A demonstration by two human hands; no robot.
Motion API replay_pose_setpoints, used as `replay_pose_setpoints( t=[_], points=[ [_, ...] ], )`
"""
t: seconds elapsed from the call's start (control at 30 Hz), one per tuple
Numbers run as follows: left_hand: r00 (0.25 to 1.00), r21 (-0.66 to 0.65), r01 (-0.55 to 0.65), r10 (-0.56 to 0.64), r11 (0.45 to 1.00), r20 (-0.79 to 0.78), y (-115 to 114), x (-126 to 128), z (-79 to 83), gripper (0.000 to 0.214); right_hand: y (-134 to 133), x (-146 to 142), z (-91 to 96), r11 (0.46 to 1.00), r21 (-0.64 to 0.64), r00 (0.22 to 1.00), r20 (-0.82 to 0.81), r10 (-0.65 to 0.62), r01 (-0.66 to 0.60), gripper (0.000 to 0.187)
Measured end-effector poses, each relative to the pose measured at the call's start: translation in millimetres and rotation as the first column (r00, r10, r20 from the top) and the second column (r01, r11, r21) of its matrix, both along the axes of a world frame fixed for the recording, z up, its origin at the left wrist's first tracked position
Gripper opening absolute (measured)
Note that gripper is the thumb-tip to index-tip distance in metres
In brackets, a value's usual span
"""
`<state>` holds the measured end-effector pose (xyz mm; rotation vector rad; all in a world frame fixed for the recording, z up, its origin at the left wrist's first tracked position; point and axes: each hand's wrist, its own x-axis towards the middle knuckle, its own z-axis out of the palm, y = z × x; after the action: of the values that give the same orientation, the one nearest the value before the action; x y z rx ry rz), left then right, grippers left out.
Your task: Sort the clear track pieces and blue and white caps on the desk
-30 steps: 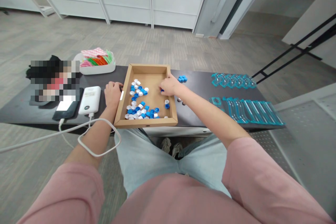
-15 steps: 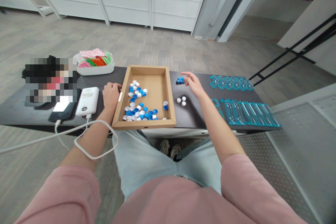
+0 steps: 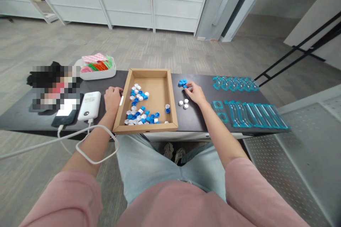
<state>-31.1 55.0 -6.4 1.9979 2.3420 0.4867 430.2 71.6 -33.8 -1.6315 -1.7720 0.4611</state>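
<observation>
My right hand (image 3: 196, 93) is low over the table, its thumb and fingertips closed on a small blue hexagonal piece (image 3: 184, 87). That piece sits at the near side of a cluster of blue hexagonal pieces (image 3: 182, 82). Just below them lie 3 white hexagonal pieces (image 3: 185, 106). My left hand (image 3: 113, 98) rests on the table with curled fingers against the outer left wall of a cardboard box (image 3: 174, 113). Whatever those fingers may hold is hidden. Inside the box, loose blue and white hexagonal pieces (image 3: 138, 115) lie mostly left and near the front.
Turquoise-edged clear plastic parts (image 3: 253, 115) lie in rows at the right. On the left are a white power bank (image 3: 90, 106), a phone (image 3: 66, 111) and a looping white cable (image 3: 93, 162). A white tub (image 3: 98, 75) of colourful strips stands behind them.
My right hand has come down and nearer, its fingers closing on a blue piece beside the cluster. My left hand stays by the box. The view has shifted slightly.
</observation>
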Motion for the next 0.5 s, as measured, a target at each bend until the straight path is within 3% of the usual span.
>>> replay_pose_setpoints(
  t=[0.27, 0.5],
  points=[
    [1.0, -0.018, -0.011, 0.011, 1.0, -0.004, 0.4, -0.5, -0.9, 0.038, 4.2, -3.5, -1.2, 0.998, 0.05, 0.994, 0.102, 0.026, -0.032, 0.021],
    [1.0, -0.02, -0.016, 0.016, 1.0, -0.014, 1.2, 0.1, 0.5, 0.038, 10.9, -8.2, -4.2, 0.996, 0.064, 0.996, 0.058, -0.071, 0.067, 0.015]
  ],
)
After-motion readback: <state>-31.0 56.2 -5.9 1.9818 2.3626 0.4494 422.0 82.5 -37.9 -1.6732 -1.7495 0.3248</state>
